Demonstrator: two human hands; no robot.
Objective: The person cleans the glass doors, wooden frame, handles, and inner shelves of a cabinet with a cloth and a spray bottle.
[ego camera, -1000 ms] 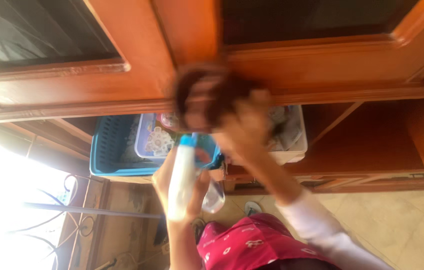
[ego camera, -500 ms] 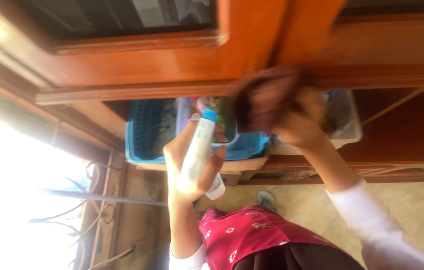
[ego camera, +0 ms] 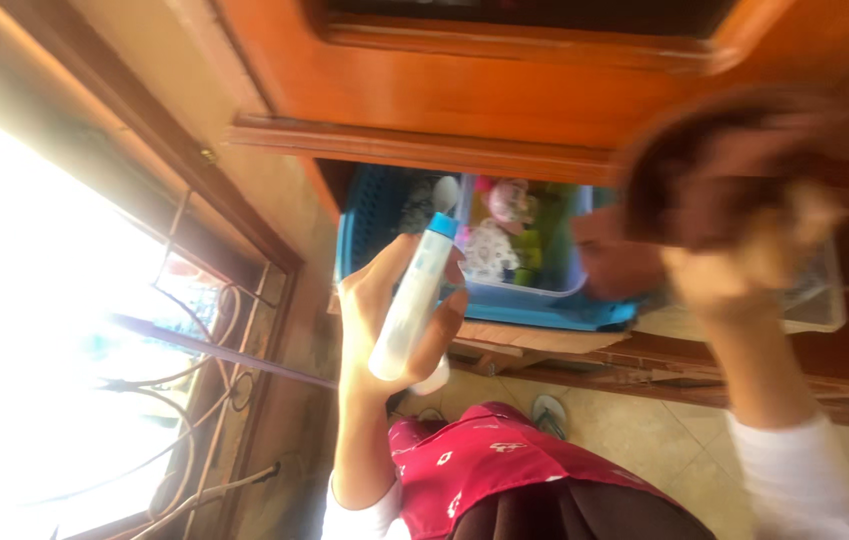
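Observation:
My left hand [ego camera: 384, 315] holds a white spray bottle [ego camera: 411, 296] with a blue cap, raised in front of a blue plastic basket [ego camera: 369, 215]. My right hand [ego camera: 744, 255] presses a dark brown cloth [ego camera: 709, 175] against the orange wooden cabinet [ego camera: 464, 95], at its lower moulding on the right. The cloth and right hand are blurred by motion.
The blue basket sits on a shelf below the cabinet doors and holds a clear tub [ego camera: 519, 240] of small colourful items. A white container [ego camera: 819, 300] stands to its right. A bright window with a curled metal grille [ego camera: 184, 380] is on the left. Tiled floor [ego camera: 644, 440] lies below.
My right hand and the cloth have swept to the right along the cabinet's moulding. The view has swung left toward the window. The left hand still holds the bottle.

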